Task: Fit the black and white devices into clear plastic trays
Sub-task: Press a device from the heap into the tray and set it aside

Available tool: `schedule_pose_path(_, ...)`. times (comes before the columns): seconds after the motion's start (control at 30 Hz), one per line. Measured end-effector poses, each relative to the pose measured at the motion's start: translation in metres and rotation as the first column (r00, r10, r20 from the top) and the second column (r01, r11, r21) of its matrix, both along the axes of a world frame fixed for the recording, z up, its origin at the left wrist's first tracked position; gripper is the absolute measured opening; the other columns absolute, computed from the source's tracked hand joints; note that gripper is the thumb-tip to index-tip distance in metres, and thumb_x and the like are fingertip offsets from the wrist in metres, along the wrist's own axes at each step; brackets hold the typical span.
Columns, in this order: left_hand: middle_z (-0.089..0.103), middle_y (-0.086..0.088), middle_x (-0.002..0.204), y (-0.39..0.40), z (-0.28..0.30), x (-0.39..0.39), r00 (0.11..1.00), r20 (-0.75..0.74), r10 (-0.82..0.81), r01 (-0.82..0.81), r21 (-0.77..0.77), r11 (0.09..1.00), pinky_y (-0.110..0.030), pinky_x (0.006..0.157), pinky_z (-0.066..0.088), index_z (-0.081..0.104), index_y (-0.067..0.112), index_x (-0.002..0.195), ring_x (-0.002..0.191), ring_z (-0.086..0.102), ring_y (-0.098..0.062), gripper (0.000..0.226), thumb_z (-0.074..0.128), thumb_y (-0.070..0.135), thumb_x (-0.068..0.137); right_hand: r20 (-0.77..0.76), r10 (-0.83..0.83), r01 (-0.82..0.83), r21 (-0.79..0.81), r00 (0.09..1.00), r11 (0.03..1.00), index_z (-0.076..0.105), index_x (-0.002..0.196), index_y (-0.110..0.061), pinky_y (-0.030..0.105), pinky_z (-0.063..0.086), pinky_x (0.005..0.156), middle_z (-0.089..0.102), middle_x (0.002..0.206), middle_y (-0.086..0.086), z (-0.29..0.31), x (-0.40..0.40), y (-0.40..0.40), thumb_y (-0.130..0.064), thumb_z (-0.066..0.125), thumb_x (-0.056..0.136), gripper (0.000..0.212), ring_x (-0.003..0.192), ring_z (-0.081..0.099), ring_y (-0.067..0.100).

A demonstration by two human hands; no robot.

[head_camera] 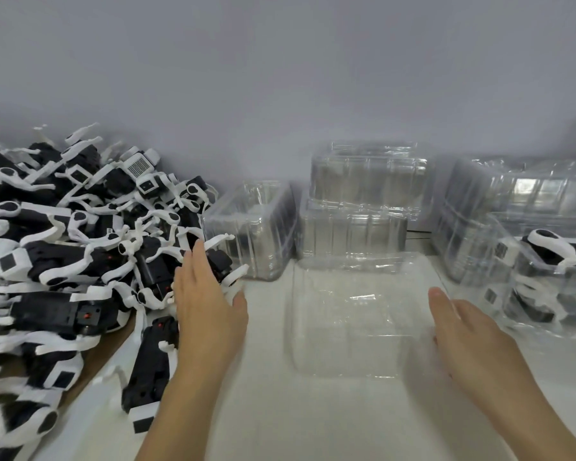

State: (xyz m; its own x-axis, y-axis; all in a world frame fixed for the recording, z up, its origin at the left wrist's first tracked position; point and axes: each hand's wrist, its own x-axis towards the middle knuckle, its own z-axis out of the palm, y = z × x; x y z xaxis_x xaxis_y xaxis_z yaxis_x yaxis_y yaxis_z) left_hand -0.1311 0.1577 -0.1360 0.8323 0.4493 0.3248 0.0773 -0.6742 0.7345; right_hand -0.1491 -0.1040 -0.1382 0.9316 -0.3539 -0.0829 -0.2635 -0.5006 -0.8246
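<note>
Black and white devices lie heaped at nine o'clock on the white table. An empty clear tray sits at centre, with stacked trays at twelve. The left hand reaches flat-fingered to the heap's edge; the right hand, fingers relaxed, touches the tray's three o'clock rim.

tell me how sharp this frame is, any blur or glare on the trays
Head view: motion blur throughout, worst on the stacked clear trays and the empty tray in front; white glare patches on the right tray stack; wide-angle bending at the edges; left hand fairly crisp, right hand smeared.
</note>
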Motion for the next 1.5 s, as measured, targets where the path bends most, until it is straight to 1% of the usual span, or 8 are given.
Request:
schedule_pose_path(0.23,0.048,-0.023,0.129,0.003,-0.005,0.006,0.984,0.030,0.177,-0.179,0.163,0.970,-0.048,0.097,0.036,0.037,0.003,0.146,0.112,0.043,-0.039,0.074,0.065,-0.013,0.080,0.129,0.010,0.025,-0.269,0.992,0.963,0.055,0.126,-0.024,0.036,0.034,0.080,0.053,0.126,0.005,0.002,-0.004,0.007,-0.048,0.035,0.096,0.043,0.100,0.050,0.023)
schedule_pose_path(0.5,0.059,-0.010,0.124,-0.004,0.019,0.000,0.918,0.360,0.168,-0.155,-0.063,0.986,-0.042,0.096,0.047,0.044,0.010,0.131,0.113,0.056,-0.029,0.058,0.075,0.001,0.083,0.341,0.091,0.038,-0.353,0.936,0.935,0.050,0.132,-0.026,0.038,0.038,0.095,0.051,0.128,-0.004,0.004,-0.010,0.022,-0.034,0.043,0.093,0.040,0.117,0.048,0.022)
schedule_pose_path(0.7,0.057,0.024,0.119,-0.020,0.041,-0.007,0.844,0.533,0.055,0.101,-0.260,0.960,0.003,0.085,0.038,0.047,0.030,0.130,0.113,0.053,0.012,0.052,0.076,0.023,0.087,0.387,0.203,-0.046,-0.377,0.899,0.925,0.053,0.132,-0.028,0.039,0.038,0.102,0.050,0.128,-0.011,-0.001,-0.010,0.026,-0.029,0.047,0.095,0.038,0.101,0.042,0.007)
schedule_pose_path(1.03,0.070,-0.006,0.123,-0.024,0.051,-0.002,0.882,0.466,0.067,0.394,-0.809,0.437,-0.043,0.092,0.057,0.060,0.014,0.128,0.113,0.068,-0.024,0.031,0.053,0.031,0.103,0.452,0.157,-0.024,-0.285,0.878,0.958,0.048,0.130,-0.038,0.031,0.039,0.090,0.043,0.120,-0.027,-0.003,-0.007,0.022,-0.034,0.041,0.094,0.037,0.110,0.051,0.014)
schedule_pose_path(1.1,0.072,-0.007,0.120,-0.030,0.055,-0.002,0.890,0.455,0.040,0.420,-0.851,0.315,-0.043,0.092,0.057,0.063,0.016,0.125,0.109,0.070,-0.023,0.032,0.048,0.034,0.105,0.518,0.191,-0.051,-0.272,0.833,0.961,0.050,0.129,-0.039,0.026,0.036,0.092,0.044,0.119,-0.030,-0.002,-0.007,0.024,-0.033,0.041,0.095,0.035,0.115,0.047,0.007)
schedule_pose_path(1.2,0.078,-0.006,0.098,-0.040,0.060,-0.006,0.913,0.404,-0.058,0.408,-0.896,0.172,-0.031,0.063,0.060,0.066,0.017,0.118,0.083,0.076,-0.017,0.034,0.048,0.041,0.103,0.613,0.239,-0.099,-0.253,0.754,0.962,0.051,0.127,-0.041,0.018,0.034,0.096,0.048,0.121,-0.031,0.000,-0.009,0.031,-0.029,0.040,0.098,0.033,0.119,0.047,0.001)
schedule_pose_path(1.37,0.069,-0.006,0.072,-0.051,0.058,-0.012,0.892,0.290,-0.347,0.406,-0.851,0.333,-0.018,0.043,0.033,0.072,0.015,0.097,0.049,0.057,-0.014,0.036,0.057,0.048,0.091,0.714,0.304,-0.250,-0.184,0.630,0.951,0.046,0.133,-0.042,0.015,0.039,0.098,0.052,0.126,-0.025,0.004,-0.009,0.041,-0.029,0.052,0.092,0.043,0.123,0.051,0.006)
schedule_pose_path(1.5,0.073,-0.008,0.083,-0.055,0.057,-0.016,0.776,0.218,-0.592,0.576,-0.627,0.524,-0.024,0.047,0.046,0.076,0.022,0.101,0.057,0.060,-0.012,0.036,0.065,0.050,0.081,0.777,0.322,-0.330,-0.156,0.540,0.931,0.028,0.148,-0.044,0.015,0.040,0.097,0.039,0.145,-0.016,0.005,-0.010,0.041,-0.019,0.065,0.084,0.078,0.128,0.049,0.012)
